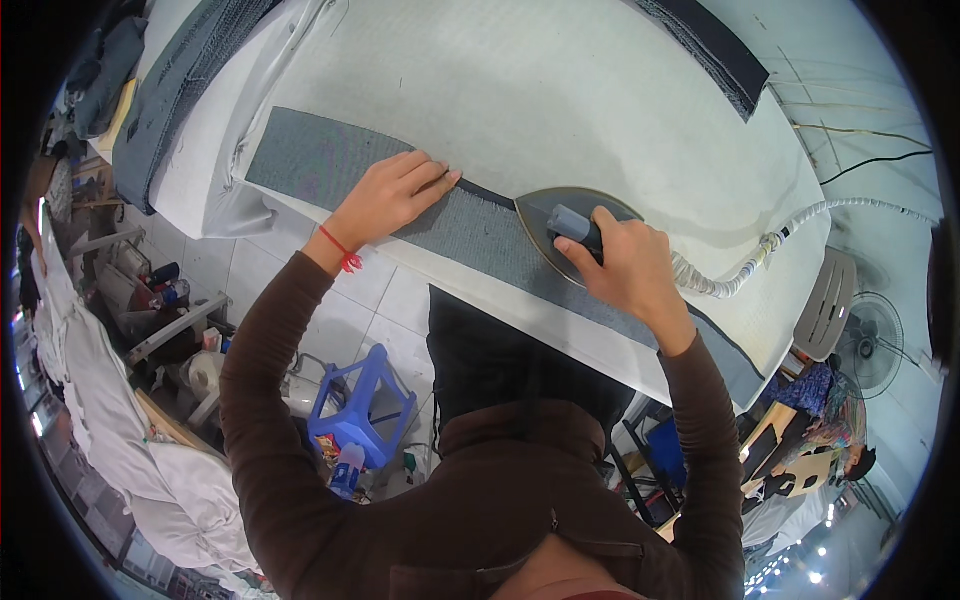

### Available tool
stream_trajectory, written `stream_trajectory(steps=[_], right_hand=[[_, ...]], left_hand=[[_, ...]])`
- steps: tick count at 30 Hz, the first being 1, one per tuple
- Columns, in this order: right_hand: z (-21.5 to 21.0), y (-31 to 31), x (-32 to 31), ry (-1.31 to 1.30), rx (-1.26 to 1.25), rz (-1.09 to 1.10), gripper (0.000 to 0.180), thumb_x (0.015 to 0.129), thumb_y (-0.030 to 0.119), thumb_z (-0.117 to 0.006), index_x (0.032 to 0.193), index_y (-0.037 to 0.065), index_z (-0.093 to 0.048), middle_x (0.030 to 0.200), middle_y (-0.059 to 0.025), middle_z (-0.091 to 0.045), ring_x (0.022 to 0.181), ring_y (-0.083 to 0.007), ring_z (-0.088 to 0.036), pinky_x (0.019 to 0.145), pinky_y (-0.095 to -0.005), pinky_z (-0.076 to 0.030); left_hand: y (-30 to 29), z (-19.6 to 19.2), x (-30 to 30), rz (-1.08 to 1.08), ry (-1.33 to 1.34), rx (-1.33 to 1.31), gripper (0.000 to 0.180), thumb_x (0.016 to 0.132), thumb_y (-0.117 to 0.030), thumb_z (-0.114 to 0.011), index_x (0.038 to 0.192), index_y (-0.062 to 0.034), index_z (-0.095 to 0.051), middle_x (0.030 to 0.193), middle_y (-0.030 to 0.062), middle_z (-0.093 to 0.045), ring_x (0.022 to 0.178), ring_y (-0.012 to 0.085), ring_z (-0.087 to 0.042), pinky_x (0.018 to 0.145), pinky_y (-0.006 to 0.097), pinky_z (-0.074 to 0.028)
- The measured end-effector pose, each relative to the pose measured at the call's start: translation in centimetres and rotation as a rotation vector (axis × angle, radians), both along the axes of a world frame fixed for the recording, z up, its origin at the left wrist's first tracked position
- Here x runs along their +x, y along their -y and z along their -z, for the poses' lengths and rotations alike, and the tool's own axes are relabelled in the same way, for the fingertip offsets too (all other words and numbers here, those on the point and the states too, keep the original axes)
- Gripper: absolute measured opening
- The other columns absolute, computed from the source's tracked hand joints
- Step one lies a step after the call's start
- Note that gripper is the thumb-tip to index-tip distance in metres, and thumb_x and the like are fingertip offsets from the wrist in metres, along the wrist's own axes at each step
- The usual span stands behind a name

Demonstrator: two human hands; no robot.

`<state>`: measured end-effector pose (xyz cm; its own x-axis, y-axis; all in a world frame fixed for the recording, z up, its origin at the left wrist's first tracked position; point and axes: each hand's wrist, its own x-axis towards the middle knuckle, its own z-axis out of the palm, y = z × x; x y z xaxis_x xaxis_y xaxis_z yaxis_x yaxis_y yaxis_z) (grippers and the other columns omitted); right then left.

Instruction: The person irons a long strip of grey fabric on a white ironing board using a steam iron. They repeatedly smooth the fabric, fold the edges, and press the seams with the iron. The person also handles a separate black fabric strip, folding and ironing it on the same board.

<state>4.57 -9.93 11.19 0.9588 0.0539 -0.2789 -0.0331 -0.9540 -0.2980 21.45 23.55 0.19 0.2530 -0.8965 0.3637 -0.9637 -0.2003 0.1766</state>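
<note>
A long grey fabric strip (320, 160) lies along the near edge of a white padded ironing table (560, 90). My left hand (392, 195) rests flat on the strip, fingers spread, pressing it down; a red thread band is on that wrist. My right hand (628, 265) grips the dark handle of a steam iron (556, 215), whose pointed soleplate sits on the strip and aims toward my left hand. A white wrapped hose (760, 250) runs from the iron off to the right.
Dark grey fabric pieces lie at the table's far left (170, 90) and top right (715, 45). Below the table stand a blue plastic stool (365, 405), a spray bottle (345, 470) and white cloth bundles (110, 420). A fan (868, 345) and a seated person (820, 420) are at right.
</note>
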Motion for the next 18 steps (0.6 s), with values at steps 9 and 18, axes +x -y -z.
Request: stream_trajectory(steps=[9,18], right_hand=[[-0.6,-1.7,2.9,-0.015,0.009,-0.043,0.063,0.105,0.061,-0.074,0.095,-0.001,-0.075,0.068,-0.0193,-0.073,0.06,-0.0386,-0.073,0.06,-0.0461,-0.058],[-0.6,-3.2,4.2,-0.017,0.014,-0.071,0.064,0.105,0.062,-0.073,0.093,0.0,-0.077,0.068,-0.0193,-0.074,0.06,-0.0381,-0.075,0.059,-0.0466,-0.059]], left_hand=[[0.1,0.0,0.4,0.009,-0.006,-0.07,0.039,0.088,-0.005,-0.08,0.127,-0.0002,-0.078,0.125,0.0122,-0.075,0.109,0.0282,-0.074,0.091,0.04,-0.066],[-0.8,-1.1,0.6,-0.07,-0.075,0.019,0.025,0.09,-0.004,-0.076,0.114,0.0007,-0.074,0.12,0.0104,-0.073,0.114,0.027,-0.07,0.094,0.036,-0.063]])
